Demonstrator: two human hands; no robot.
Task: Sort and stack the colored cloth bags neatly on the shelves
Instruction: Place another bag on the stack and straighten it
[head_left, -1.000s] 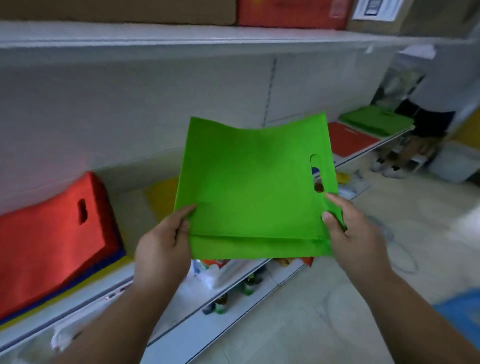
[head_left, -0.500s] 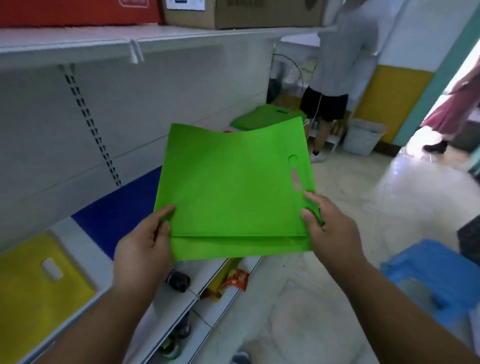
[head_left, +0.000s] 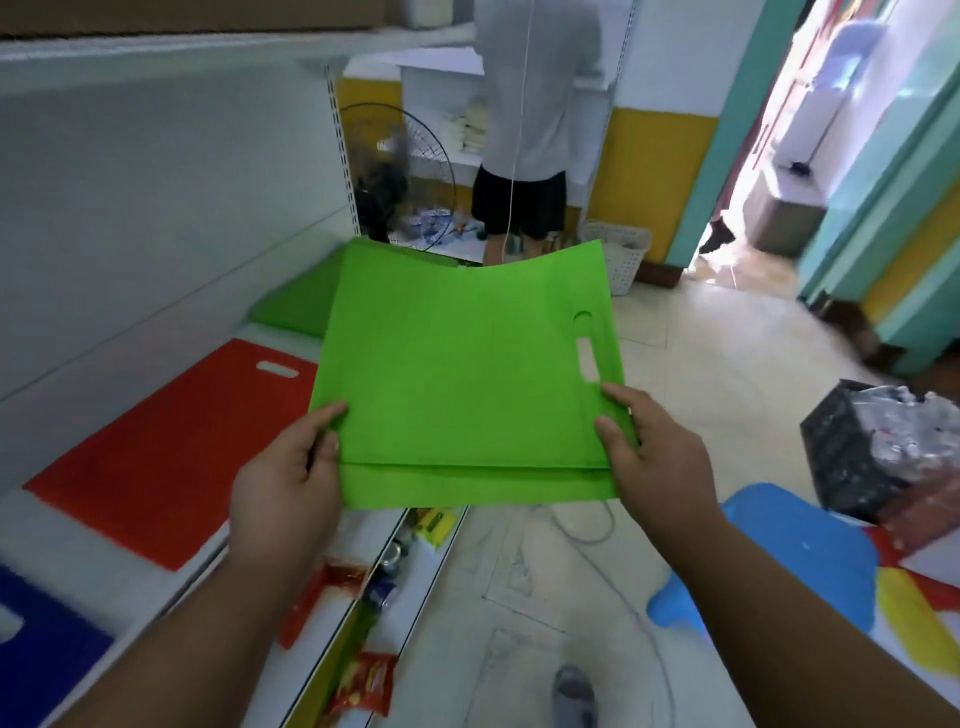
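I hold a flat green cloth bag (head_left: 457, 379) out in front of me, its cut-out handle on the right side. My left hand (head_left: 288, 478) pinches its near left corner and my right hand (head_left: 652, 449) pinches its near right corner. On the white shelf (head_left: 260, 332) to my left lie a red bag (head_left: 166, 447), a blue bag (head_left: 47, 654) at the near end, and a green stack (head_left: 296, 306) at the far end, partly hidden by the bag I carry.
A person in a grey top (head_left: 535, 104) stands at the aisle's far end beside a fan (head_left: 395, 171) and a white basket (head_left: 623, 257). A blue stool (head_left: 789, 561) and a black crate (head_left: 872, 447) sit on the right. Snack packets (head_left: 363, 680) lie on the lower shelf.
My view has swung right along the shelf, from the red and yellow bags past the blue one to the far green stack. Both hands keep the same hold on the green bag.
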